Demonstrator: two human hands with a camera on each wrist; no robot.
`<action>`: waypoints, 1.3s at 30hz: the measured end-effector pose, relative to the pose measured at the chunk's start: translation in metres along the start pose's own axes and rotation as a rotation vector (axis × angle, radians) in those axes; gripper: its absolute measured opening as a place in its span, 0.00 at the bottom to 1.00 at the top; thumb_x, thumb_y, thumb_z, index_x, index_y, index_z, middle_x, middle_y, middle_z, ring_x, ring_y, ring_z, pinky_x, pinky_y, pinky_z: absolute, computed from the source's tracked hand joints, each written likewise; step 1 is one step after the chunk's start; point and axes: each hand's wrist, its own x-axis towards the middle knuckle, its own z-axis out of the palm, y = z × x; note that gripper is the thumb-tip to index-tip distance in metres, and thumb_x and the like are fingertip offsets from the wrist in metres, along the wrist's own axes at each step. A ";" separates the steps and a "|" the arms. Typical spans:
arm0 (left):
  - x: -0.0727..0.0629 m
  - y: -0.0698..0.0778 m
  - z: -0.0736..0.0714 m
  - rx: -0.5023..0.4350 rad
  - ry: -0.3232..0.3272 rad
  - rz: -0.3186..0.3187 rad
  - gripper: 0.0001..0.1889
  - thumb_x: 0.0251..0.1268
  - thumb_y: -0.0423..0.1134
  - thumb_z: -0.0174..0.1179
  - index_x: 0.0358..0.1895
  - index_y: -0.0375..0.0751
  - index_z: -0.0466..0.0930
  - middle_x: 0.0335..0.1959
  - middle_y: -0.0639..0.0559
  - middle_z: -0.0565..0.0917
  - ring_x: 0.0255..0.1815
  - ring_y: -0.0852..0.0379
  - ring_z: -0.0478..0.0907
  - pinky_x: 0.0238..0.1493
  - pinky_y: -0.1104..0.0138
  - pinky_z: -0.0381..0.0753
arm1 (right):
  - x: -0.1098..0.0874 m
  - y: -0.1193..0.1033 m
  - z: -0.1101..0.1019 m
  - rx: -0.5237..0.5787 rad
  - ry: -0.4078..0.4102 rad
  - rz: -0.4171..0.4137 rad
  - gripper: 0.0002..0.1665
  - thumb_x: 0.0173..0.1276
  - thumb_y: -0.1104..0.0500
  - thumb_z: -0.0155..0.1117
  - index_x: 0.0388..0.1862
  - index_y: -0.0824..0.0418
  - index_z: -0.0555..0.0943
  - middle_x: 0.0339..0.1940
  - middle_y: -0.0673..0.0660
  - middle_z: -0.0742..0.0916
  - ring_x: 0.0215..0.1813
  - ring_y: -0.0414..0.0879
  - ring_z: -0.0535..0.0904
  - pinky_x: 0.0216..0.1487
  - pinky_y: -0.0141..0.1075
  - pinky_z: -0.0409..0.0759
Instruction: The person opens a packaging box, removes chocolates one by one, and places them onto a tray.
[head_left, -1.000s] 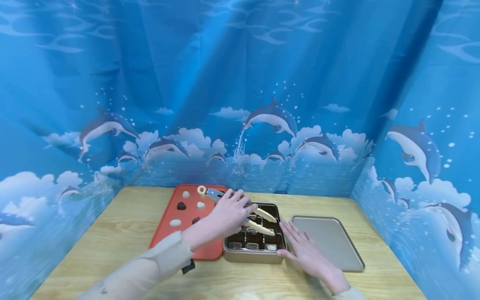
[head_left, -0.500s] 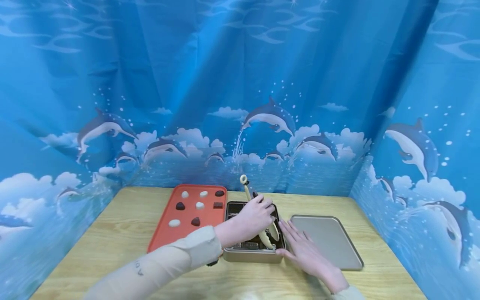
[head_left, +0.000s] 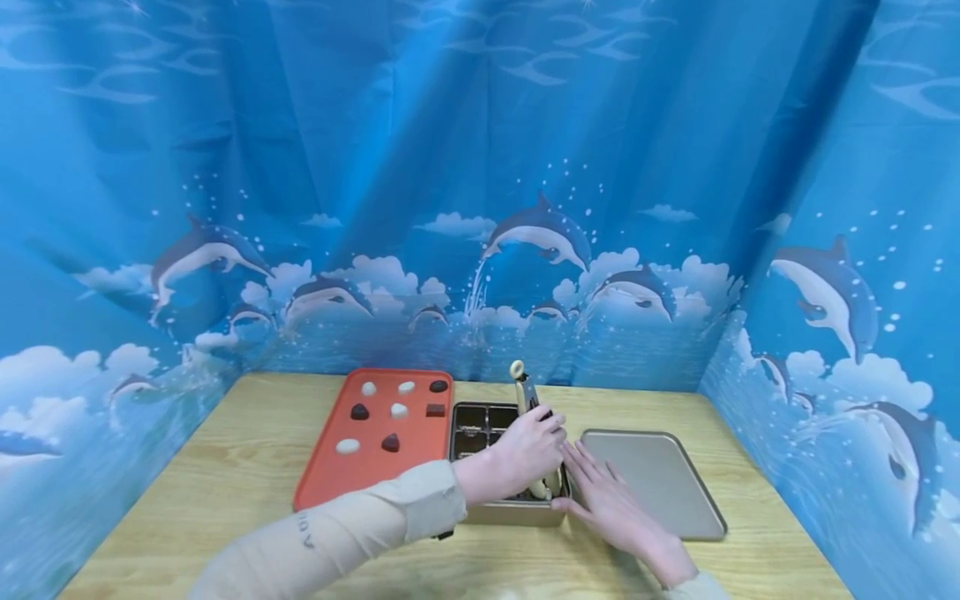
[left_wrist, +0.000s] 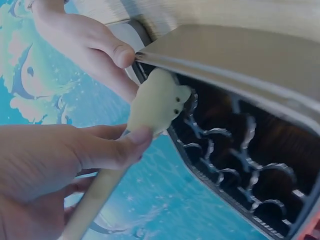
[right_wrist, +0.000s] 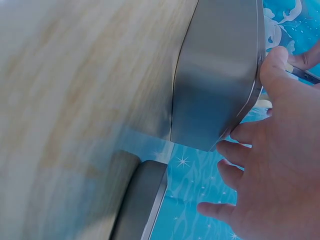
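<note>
My left hand grips a pair of tongs with cream jaws and a ring at the top end, held steeply over the right side of a metal box. In the left wrist view, the cream tongs head dips past the rim into the box; whatever lies between its jaws is hidden. Dark dividers split the box into several compartments. My right hand rests at the box's right side, fingers straight, and in the right wrist view its thumb touches the rim.
Left of the box lies a red tray bearing several dark and white chocolate-like pieces, one a white oval. A flat metal lid lies to the right, partly under my right hand. A blue dolphin curtain rises behind the wooden table.
My left hand has moved the tongs rightward from the tray's edge and into the right side of the box, turning them steeper. The right hand has stayed at the box's side.
</note>
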 end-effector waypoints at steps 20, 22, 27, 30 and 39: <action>-0.055 -0.007 0.026 -0.250 0.239 -0.237 0.22 0.60 0.43 0.71 0.59 0.61 0.84 0.52 0.59 0.82 0.57 0.56 0.73 0.59 0.60 0.72 | -0.001 -0.001 0.000 0.009 -0.031 0.017 0.49 0.75 0.37 0.55 0.82 0.63 0.53 0.81 0.62 0.57 0.81 0.63 0.52 0.73 0.67 0.52; -0.061 -0.011 0.028 -0.302 0.260 -0.272 0.23 0.60 0.43 0.72 0.60 0.62 0.84 0.50 0.59 0.82 0.55 0.55 0.74 0.57 0.60 0.72 | 0.000 0.000 0.000 0.013 -0.033 0.023 0.49 0.75 0.38 0.56 0.82 0.63 0.53 0.81 0.61 0.56 0.81 0.63 0.52 0.74 0.67 0.51; -0.076 -0.019 0.036 -0.383 0.303 -0.329 0.27 0.55 0.46 0.75 0.62 0.61 0.82 0.50 0.58 0.82 0.54 0.55 0.75 0.55 0.60 0.73 | -0.001 0.000 -0.001 0.011 -0.024 0.022 0.48 0.76 0.41 0.57 0.82 0.63 0.53 0.81 0.61 0.56 0.81 0.63 0.53 0.75 0.65 0.50; -0.086 -0.025 0.039 -0.414 0.330 -0.370 0.29 0.52 0.46 0.77 0.61 0.60 0.83 0.49 0.58 0.83 0.52 0.54 0.75 0.54 0.59 0.73 | -0.002 -0.001 -0.001 0.005 -0.025 0.020 0.48 0.76 0.40 0.56 0.82 0.62 0.52 0.81 0.60 0.56 0.81 0.62 0.53 0.75 0.65 0.49; -0.131 -0.063 0.052 -0.499 0.329 -0.524 0.30 0.50 0.40 0.78 0.61 0.53 0.83 0.49 0.52 0.83 0.52 0.49 0.74 0.52 0.52 0.73 | -0.003 -0.003 -0.002 0.020 -0.009 0.007 0.49 0.75 0.38 0.55 0.82 0.64 0.54 0.81 0.62 0.57 0.80 0.63 0.53 0.74 0.66 0.51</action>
